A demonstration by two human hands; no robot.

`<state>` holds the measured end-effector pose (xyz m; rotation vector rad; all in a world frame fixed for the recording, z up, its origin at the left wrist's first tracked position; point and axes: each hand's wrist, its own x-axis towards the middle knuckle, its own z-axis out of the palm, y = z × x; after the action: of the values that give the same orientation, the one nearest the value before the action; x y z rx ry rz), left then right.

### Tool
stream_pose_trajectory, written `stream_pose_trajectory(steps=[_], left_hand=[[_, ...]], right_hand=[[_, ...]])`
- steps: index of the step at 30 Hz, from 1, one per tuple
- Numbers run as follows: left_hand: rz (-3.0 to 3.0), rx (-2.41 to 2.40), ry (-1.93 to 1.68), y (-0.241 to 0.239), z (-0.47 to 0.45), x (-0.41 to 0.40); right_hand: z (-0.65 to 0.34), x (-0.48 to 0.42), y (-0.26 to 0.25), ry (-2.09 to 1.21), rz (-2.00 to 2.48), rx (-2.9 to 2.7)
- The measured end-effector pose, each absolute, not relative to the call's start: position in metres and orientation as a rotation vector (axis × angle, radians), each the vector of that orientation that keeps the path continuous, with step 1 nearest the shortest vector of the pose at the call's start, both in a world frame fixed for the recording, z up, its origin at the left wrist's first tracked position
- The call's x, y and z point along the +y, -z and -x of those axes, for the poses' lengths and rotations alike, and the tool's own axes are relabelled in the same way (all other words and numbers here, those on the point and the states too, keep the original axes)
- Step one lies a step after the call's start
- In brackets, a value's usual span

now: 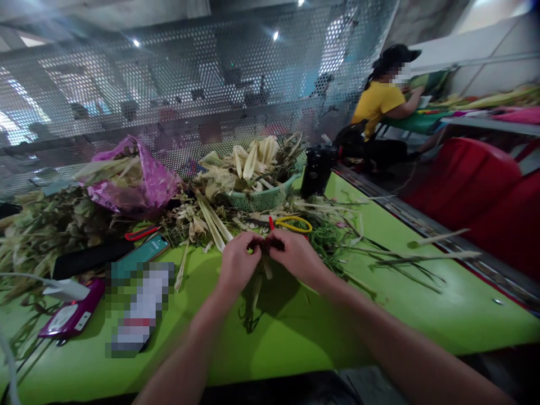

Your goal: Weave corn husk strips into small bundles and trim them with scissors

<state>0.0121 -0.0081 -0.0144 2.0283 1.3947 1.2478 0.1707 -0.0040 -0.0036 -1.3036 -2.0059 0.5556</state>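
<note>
My left hand (239,260) and my right hand (296,254) meet over the middle of the green table (304,343), fingertips pinched together. Between them is a dried husk piece (267,266), mostly hidden by the fingers; its pale end shows below. Beneath hangs or lies a thin withered strip (253,301) with dark frayed ends; I cannot tell whether it is joined to the held piece. Just beyond the fingers lies a yellow-handled tool (295,223) with a red part. Long pale husk strips (214,224) lean beside my left hand.
A green basket (257,199) full of dried husks stands at the back, with a black bottle (316,171) beside it. Green stems (329,236) lie to the right. Phone (145,250), purple power bank (73,315) and pink bag (139,185) are left. A person in yellow (377,104) sits beyond.
</note>
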Motion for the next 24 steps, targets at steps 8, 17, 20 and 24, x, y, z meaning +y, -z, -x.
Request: stream_pose_trajectory(steps=[8,17,20,24], left_hand=[[-1.977,1.276,-1.331,0.012,-0.012,-0.008],[-1.966,1.193,-1.380,0.012,-0.012,-0.007],[-1.959,1.176,-1.376,0.013,-0.011,-0.007],[-1.937,1.142,-1.371,0.011,-0.011,-0.007]], right_hand=[[-0.174,0.002,0.011,-0.780,1.106,-1.813],[-0.176,0.007,0.012,-0.972,1.030,-1.769],[-0.176,0.008,0.011,-0.955,1.076,-1.764],[-0.175,0.008,0.012,-0.908,1.116,-1.772]])
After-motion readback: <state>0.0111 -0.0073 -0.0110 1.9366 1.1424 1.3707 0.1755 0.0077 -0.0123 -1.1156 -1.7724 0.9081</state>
